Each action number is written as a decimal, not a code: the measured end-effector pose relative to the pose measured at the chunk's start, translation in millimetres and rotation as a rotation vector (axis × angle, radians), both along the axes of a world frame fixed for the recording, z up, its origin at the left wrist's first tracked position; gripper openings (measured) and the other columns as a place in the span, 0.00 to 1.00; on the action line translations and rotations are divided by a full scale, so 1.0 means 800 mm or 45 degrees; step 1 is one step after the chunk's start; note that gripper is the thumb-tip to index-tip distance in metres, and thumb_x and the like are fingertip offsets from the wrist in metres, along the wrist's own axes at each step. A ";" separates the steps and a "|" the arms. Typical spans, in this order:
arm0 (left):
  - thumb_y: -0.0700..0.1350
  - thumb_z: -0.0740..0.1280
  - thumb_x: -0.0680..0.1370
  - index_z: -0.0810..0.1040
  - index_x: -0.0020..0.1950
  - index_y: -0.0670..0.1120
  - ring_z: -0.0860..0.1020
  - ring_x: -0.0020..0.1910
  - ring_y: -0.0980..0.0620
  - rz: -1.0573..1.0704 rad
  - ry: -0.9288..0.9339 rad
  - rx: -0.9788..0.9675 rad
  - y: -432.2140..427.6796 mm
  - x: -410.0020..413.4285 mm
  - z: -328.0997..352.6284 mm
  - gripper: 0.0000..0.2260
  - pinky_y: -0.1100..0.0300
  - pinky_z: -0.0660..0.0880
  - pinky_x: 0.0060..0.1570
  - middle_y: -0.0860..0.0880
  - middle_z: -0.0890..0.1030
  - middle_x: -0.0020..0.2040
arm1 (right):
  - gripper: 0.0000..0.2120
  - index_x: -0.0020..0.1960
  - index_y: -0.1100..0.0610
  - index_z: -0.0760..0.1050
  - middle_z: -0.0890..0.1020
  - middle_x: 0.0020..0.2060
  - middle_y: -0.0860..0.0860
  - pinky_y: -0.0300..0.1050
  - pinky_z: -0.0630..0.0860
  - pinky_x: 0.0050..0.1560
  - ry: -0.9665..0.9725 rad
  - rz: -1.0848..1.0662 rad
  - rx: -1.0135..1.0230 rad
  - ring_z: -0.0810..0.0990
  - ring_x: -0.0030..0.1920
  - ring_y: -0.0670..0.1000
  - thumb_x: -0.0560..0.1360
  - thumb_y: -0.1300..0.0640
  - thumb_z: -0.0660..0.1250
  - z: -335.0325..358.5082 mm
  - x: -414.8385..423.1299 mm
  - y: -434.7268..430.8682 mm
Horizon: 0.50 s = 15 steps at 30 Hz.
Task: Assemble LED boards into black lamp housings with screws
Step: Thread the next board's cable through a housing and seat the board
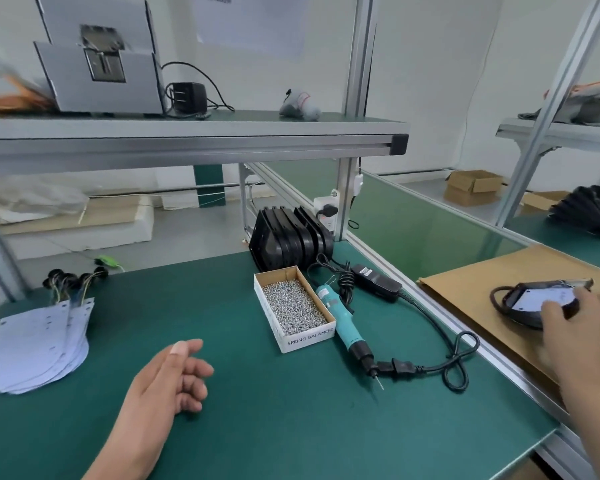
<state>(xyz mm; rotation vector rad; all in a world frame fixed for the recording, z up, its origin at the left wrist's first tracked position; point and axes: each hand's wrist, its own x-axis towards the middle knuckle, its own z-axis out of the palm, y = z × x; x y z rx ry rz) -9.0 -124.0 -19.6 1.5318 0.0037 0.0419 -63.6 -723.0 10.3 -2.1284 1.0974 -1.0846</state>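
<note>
Well, a green surface [243, 403] carries an open box of screws [293, 308] near its middle, with a teal electric screwdriver [343, 325] lying just beside the box on the right. A black power adapter [378, 283] and its looped cord [454, 362] lie beyond the screwdriver. Behind the box a row of black lamp housings [291, 237] stands on edge against the frame. At the far left lies a fanned stack of white LED boards [39, 344], with a bunch of wires [73, 282] at its far end. A shelf [187, 133] spans overhead.

To the right, past an aluminium rail, a brown cardboard sheet [465, 289] lies on the neighbouring surface, and on it sits a black housing with a white board inside [534, 299].

Of the hands, the left hand [174, 379] hovers over the bare green surface, fingers loosely curled, thumb out, holding nothing. The right hand [582, 327] reaches across the rail, its fingers lying on the near side of the fitted housing; it is blurred, so whether it grips or only touches cannot be told. Its wrist is cut off by the frame edge
</note>
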 end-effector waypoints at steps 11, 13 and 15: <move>0.54 0.61 0.87 0.83 0.61 0.49 0.80 0.36 0.47 -0.003 0.021 0.006 -0.001 -0.001 0.000 0.14 0.54 0.78 0.34 0.42 0.86 0.46 | 0.11 0.57 0.54 0.82 0.83 0.51 0.53 0.66 0.72 0.66 -0.152 0.411 -0.357 0.76 0.60 0.59 0.81 0.51 0.64 0.008 0.033 0.135; 0.54 0.61 0.87 0.83 0.61 0.49 0.80 0.36 0.48 -0.004 0.024 -0.001 -0.001 -0.001 0.000 0.14 0.55 0.78 0.34 0.42 0.86 0.46 | 0.06 0.53 0.53 0.83 0.84 0.50 0.53 0.60 0.73 0.62 -0.097 0.544 -0.333 0.76 0.57 0.57 0.83 0.56 0.67 0.015 0.047 0.180; 0.56 0.62 0.87 0.84 0.60 0.51 0.80 0.35 0.47 -0.005 0.021 -0.021 -0.001 -0.002 0.001 0.14 0.55 0.78 0.34 0.42 0.86 0.46 | 0.06 0.50 0.50 0.82 0.84 0.48 0.49 0.54 0.73 0.56 -0.052 0.689 -0.319 0.77 0.53 0.54 0.83 0.58 0.68 0.025 0.064 0.219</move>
